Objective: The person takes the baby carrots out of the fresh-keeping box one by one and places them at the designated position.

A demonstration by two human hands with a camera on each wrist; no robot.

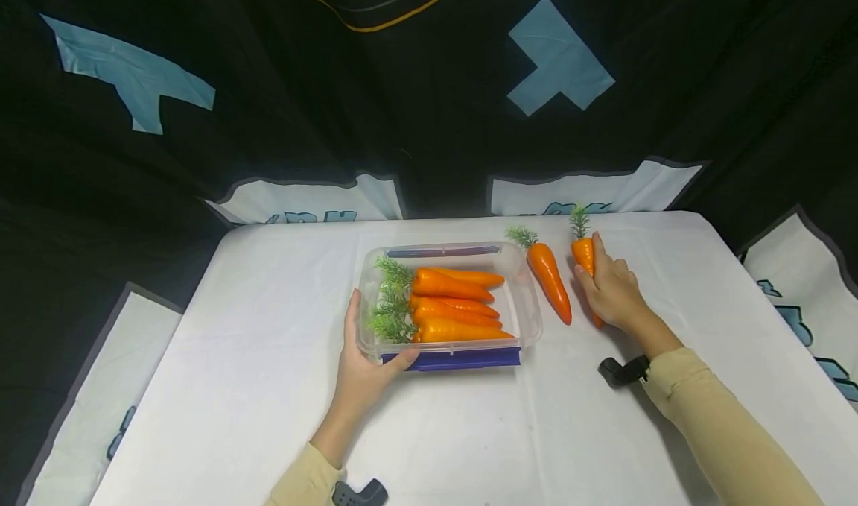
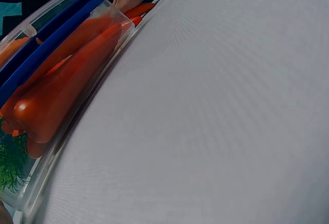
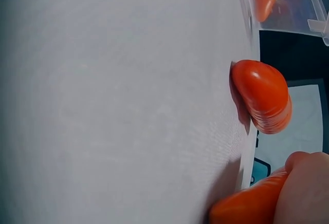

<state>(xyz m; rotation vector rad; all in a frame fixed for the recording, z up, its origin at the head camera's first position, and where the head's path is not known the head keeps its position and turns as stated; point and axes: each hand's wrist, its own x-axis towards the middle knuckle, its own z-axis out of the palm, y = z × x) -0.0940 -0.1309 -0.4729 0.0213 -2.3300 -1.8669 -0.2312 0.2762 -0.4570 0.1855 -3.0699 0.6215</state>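
A clear plastic container [image 1: 531, 323] with blue clips holds several orange carrots [image 1: 462, 330], their green tops on the left. My left hand [image 1: 362, 375] grips its front left corner, thumb over the front rim and fingers along the left side. To the right, my right hand [image 1: 615, 290] pinches a carrot [image 1: 583, 253] between thumb and fingers, green top pointing away from me. Between that hand and the container lies a loose carrot [image 1: 551, 281] on the table. In the right wrist view the gripped carrot [image 3: 247, 206] is partly hidden by my hand.
A white cloth covers the table [image 1: 268, 327]. Behind it hangs a dark curtain [image 1: 375, 118] with light blue shapes and a white lower border. A black wrist device [image 1: 623, 372] sits at my right wrist, and another [image 1: 360, 493] is at my left.
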